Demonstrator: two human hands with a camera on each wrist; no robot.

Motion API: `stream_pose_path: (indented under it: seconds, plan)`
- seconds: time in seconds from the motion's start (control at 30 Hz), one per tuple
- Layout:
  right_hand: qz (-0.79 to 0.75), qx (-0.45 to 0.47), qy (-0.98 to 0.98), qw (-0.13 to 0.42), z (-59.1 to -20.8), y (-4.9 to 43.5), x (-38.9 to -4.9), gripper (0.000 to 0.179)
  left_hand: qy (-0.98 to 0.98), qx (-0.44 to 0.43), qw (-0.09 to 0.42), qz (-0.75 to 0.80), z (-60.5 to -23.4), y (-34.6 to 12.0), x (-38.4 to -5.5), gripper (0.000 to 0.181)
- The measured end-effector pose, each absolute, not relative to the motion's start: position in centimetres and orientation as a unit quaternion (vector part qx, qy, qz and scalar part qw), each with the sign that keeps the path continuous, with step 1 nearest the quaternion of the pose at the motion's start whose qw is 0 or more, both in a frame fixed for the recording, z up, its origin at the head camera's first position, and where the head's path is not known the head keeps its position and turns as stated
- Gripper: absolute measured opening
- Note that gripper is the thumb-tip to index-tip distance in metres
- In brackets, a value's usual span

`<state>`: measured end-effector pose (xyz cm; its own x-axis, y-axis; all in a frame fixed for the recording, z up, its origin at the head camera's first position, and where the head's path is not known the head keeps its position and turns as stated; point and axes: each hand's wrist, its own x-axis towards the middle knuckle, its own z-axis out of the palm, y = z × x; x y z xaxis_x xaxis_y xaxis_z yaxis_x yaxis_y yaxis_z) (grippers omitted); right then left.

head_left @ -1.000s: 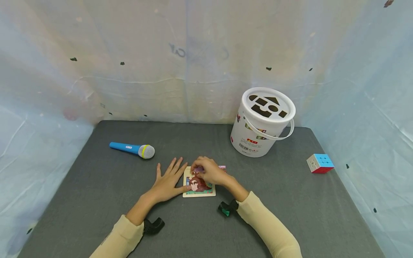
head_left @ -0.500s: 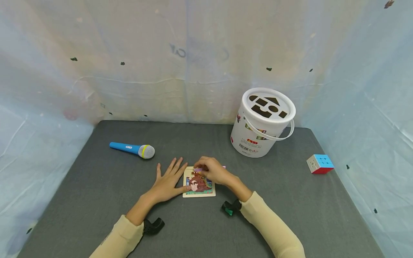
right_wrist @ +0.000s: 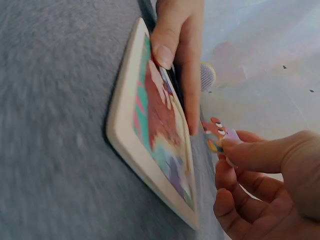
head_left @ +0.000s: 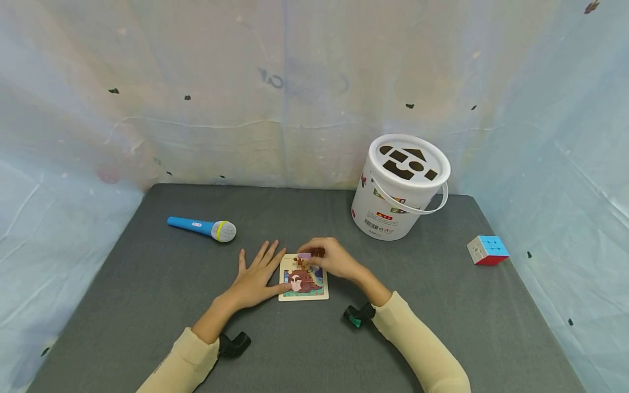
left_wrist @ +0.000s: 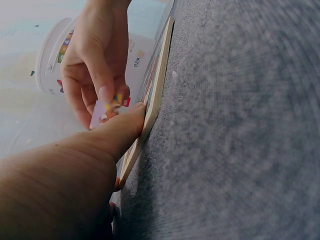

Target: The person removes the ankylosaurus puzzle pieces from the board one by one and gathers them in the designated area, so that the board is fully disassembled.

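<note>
A small jigsaw board [head_left: 301, 298] with a pale wooden frame and a reddish-brown animal picture lies on the dark table. My left hand [head_left: 254, 285] lies flat with fingers spread at its left side, the thumb resting on the frame. My right hand [head_left: 335, 260] is over the board's upper right and pinches a puzzle piece [right_wrist: 216, 131] between thumb and fingertips. This piece is lilac with an orange-brown face and a bit of yellow. In the left wrist view the puzzle piece [left_wrist: 102, 113] appears tilted and raised above the board. The right hand hides the board's upper right corner.
A blue toy microphone [head_left: 201, 227] lies at the back left. The white bucket [head_left: 388, 215] with shape holes in its lid stands at the back right. A puzzle cube [head_left: 487, 250] sits near the right table edge. Plastic sheeting [head_left: 314, 109] hangs behind.
My right hand has moved a little to the right with the puzzle piece, uncovering more of the board's upper left. My left hand has stayed in place.
</note>
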<state>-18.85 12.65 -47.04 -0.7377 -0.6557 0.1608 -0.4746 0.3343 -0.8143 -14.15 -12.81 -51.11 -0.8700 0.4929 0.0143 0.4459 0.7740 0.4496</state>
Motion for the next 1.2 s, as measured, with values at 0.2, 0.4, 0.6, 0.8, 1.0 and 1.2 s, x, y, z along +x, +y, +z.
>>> stream_pose_path:
  seconds: [0.2, 0.4, 0.6, 0.8, 1.0, 1.2]
  plan:
    - [-0.486, -0.330, 0.803, 0.106, -46.5, 15.3, -19.0, 0.024, 0.941, 0.248, 0.052, 0.224, -51.1, -12.8, -14.2, 0.094]
    - [-0.471, -0.304, 0.823, 0.091, -46.1, 19.6, -18.9, 0.023, 0.940, 0.253, 0.044, 0.225, -51.1, -12.8, -14.1, 0.094]
    - [-0.455, -0.283, 0.841, 0.075, -44.7, 22.3, -17.7, 0.022, 0.941, 0.253, 0.035, 0.224, -51.2, -12.8, -14.1, 0.093]
    - [-0.446, -0.266, 0.848, 0.104, -42.8, 23.0, -16.4, 0.021, 0.940, 0.253, 0.033, 0.227, -51.1, -12.7, -14.0, 0.092]
    - [-0.441, -0.255, 0.853, 0.114, -43.2, 23.3, -16.3, 0.021, 0.940, 0.252, 0.037, 0.227, -51.0, -12.7, -14.0, 0.093]
    - [-0.440, -0.250, 0.856, 0.109, -43.5, 23.4, -16.2, 0.021, 0.940, 0.253, 0.037, 0.227, -51.0, -12.7, -14.0, 0.092]
